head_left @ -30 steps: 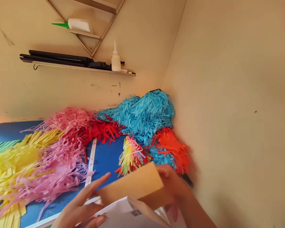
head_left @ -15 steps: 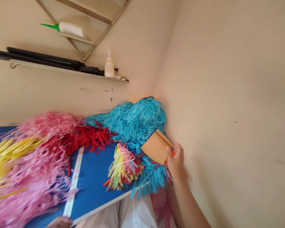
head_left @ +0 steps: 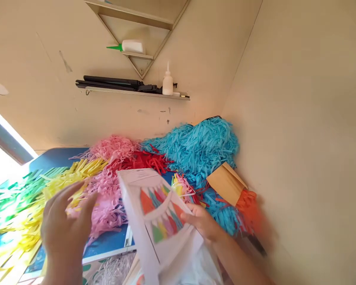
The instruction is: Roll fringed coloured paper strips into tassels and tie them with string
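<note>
My right hand point(head_left: 200, 223) grips the right edge of a white printed card point(head_left: 166, 213), its thumb on the front. Pictures of colourful tassels show on the card, and its lower part is blurred. My left hand point(head_left: 67, 221) is raised over yellow paper strips point(head_left: 26, 233) and pink shredded tissue paper point(head_left: 106, 202), fingers apart and empty. Behind the card, a small multicoloured tassel bundle point(head_left: 180, 184) is partly hidden. To the right, a brown paper envelope point(head_left: 227, 183) lies against blue tissue strips point(head_left: 203, 146), with orange strips point(head_left: 249, 208) at its lower end.
Red strips point(head_left: 146, 161) and green strips point(head_left: 6, 202) also cover the blue table point(head_left: 59, 156). On a narrow wall shelf point(head_left: 136, 93) stand a white squeeze bottle point(head_left: 167, 83) and a black flat iron point(head_left: 112, 83). Walls meet at the right corner.
My right hand has let go of the brown envelope and now holds the white printed card. My left hand has risen from the table edge. The view has swung left.
</note>
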The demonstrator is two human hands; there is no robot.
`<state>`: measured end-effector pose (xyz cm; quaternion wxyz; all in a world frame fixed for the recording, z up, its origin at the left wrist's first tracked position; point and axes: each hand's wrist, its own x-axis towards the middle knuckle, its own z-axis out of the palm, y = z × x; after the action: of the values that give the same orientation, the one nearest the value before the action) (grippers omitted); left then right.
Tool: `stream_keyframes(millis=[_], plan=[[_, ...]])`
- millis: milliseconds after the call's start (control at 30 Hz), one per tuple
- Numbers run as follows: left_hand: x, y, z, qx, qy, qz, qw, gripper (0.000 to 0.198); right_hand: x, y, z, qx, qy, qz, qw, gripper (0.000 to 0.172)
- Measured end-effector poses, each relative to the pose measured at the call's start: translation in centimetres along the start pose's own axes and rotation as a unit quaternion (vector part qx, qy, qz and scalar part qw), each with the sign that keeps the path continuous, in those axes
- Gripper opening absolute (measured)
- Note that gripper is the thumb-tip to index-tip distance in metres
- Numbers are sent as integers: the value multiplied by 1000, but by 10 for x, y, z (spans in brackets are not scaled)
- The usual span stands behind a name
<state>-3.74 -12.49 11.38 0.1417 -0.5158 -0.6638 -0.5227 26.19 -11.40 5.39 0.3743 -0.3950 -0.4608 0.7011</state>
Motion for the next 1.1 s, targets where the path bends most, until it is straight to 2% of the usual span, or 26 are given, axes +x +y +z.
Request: stream_keyframes(millis=[33,67,100,133,167,233,300,367,500,600,667,700,767,800,867,900,1000,1033,1100], plan=[[-16,3,-2,3,-10,6,1000,48,7,-3,2,-31,38,-26,998,52],[-34,8,-3,-36,-70,67,995,44,14,-5,4,-70,73,-52,994,48],[-53,13,-1,-63,-144,155,975,43,20,-5,6,-112,101,-75,986,43],[-70,19,3,-59,-189,224,954,44,26,-4,8,-152,122,-92,977,40],[-85,23,9,-33,-205,275,939,44,32,-2,10,-184,134,-104,968,37],[-104,29,23,17,-217,327,920,45,40,3,14,-231,139,-116,956,34],[-110,26,35,48,-213,336,916,45,44,7,18,-265,138,-119,947,31],[-108,18,42,46,-200,339,918,42,45,11,23,-278,136,-122,943,28],[-97,-1,44,-11,-158,385,909,44,47,8,38,-201,111,-139,963,33],[-87,-12,37,-41,-159,370,914,49,56,-8,37,-205,79,-152,964,45],[-79,-19,32,-58,-173,340,922,55,66,-23,26,-268,123,-175,939,54],[-76,-22,30,-65,-176,325,927,57,73,-28,19,-319,174,-179,914,57],[-71,-28,27,-67,-166,291,940,60,86,-28,6,-447,276,-152,837,66],[-70,-30,27,-62,-158,276,946,60,92,-23,3,-511,293,-118,800,74],[-70,-32,28,-50,-149,255,954,60,103,-4,1,-601,263,-50,753,90],[-71,-31,30,-46,-147,247,957,59,106,8,3,-624,242,-28,742,92],[-73,-26,36,-34,-149,238,959,57,112,31,7,-640,222,-13,736,79],[-73,-24,38,-26,-150,234,960,56,111,30,6,-637,222,-23,738,76],[-72,-20,42,-2,-152,221,963,54,103,12,0,-628,219,-50,746,74]])
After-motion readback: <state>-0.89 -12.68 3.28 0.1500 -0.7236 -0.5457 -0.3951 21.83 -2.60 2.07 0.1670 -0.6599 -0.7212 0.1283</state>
